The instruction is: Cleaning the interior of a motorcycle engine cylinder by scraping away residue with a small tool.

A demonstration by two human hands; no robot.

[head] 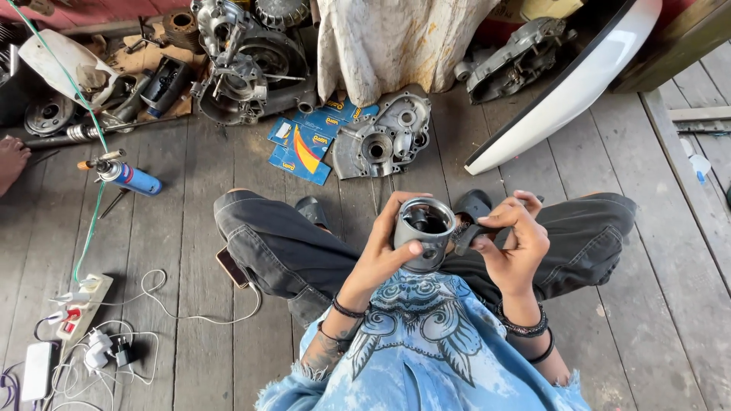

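Seated cross-legged on plank floor (190, 251), seen from above. Left hand (384, 251) clamped round piston (424, 232), open end up, thumb across the skirt, fingers behind; piston held above the lap, between the knees. Right hand (512, 243) just beside piston, fingers pinched on a small dark tool (472, 234) whose tip meets the piston's rim; kind of tool too small to tell. Black bracelets on both wrists. Phone (232, 267) on floor against left thigh, white cable (190, 313) running from it toward power strip (84, 304) at lower left, chargers (103, 348) clustered beside. Blue torch canister (131, 178) lying well left of the knees, green cord (90, 221) passing over it. Ahead of the knees: grey crankcase half (384, 137) resting partly on blue cartons (304, 141); larger engine block (244, 65) behind; white cloth (388, 42) hanging at centre; white body panel (571, 84) slanting at upper right; further casing (518, 57) beside it. Bare foot (11, 161) of another person at left edge.
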